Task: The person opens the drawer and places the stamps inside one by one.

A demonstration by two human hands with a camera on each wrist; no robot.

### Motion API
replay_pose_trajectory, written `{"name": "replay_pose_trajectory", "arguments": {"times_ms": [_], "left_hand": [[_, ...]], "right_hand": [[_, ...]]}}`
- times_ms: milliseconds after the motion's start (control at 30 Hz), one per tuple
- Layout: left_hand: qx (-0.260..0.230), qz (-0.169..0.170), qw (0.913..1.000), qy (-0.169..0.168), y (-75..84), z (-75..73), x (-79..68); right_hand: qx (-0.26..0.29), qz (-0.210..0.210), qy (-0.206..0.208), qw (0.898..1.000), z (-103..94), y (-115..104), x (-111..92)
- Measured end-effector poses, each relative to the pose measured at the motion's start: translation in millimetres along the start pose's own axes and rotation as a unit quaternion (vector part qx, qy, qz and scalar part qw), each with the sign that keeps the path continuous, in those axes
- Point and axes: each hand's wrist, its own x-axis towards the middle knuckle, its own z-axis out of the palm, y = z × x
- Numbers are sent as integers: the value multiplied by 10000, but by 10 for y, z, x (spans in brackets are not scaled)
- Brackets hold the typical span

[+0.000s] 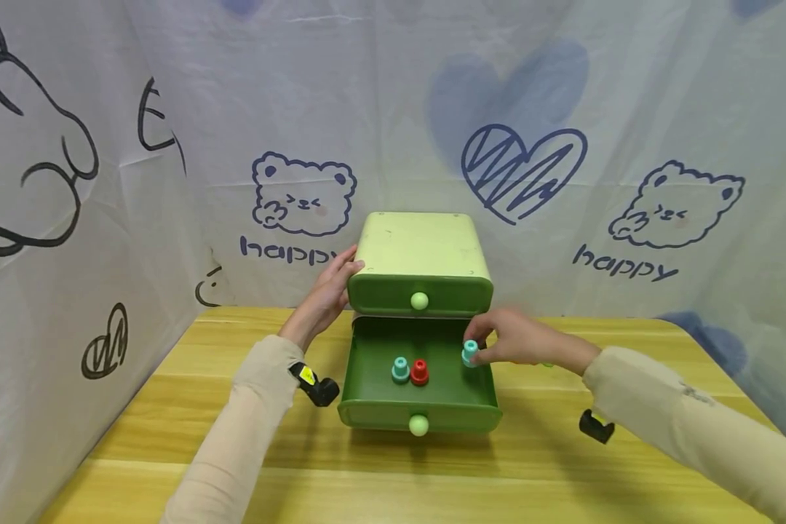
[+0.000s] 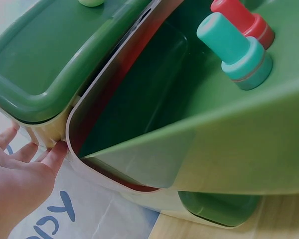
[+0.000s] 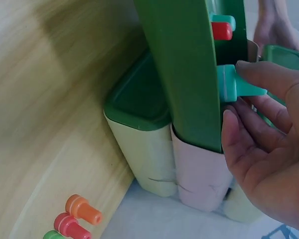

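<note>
A small cabinet [image 1: 426,244] stands on the table with its green lower drawer [image 1: 373,342] pulled out. My left hand [image 1: 330,287] rests its fingertips against the cabinet's left side; the left wrist view shows these fingers fairly straight. At the drawer's right side, my right hand [image 1: 514,338] pinches a teal toy stamp [image 1: 469,352] between thumb and fingers. This stamp is upright, its base at the drawer floor; whether it touches cannot be told. Another teal stamp [image 1: 400,370] and a red stamp [image 1: 419,372] stand side by side in the drawer's middle.
Orange [image 3: 83,209] and red [image 3: 71,227] stamps and a green one [image 3: 53,235] lie on the table to the cabinet's right. Above the open drawer, the upper drawer [image 1: 386,295] is closed. A printed white curtain [image 1: 393,109] hangs behind.
</note>
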Motion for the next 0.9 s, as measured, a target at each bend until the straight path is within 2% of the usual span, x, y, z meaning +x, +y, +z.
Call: {"name": "replay_pose_trajectory", "arguments": {"times_ms": [133, 367, 900], "left_hand": [[-3, 5, 10000, -19, -9, -5, 13], [-1, 22, 10000, -53, -1, -6, 14], [78, 20, 10000, -49, -3, -7, -4]], "right_hand": [[-20, -202, -187, 9996, 38, -26, 36], [201, -10, -362, 9991, 51, -75, 111], [320, 4, -730, 9968, 123, -156, 311]]}}
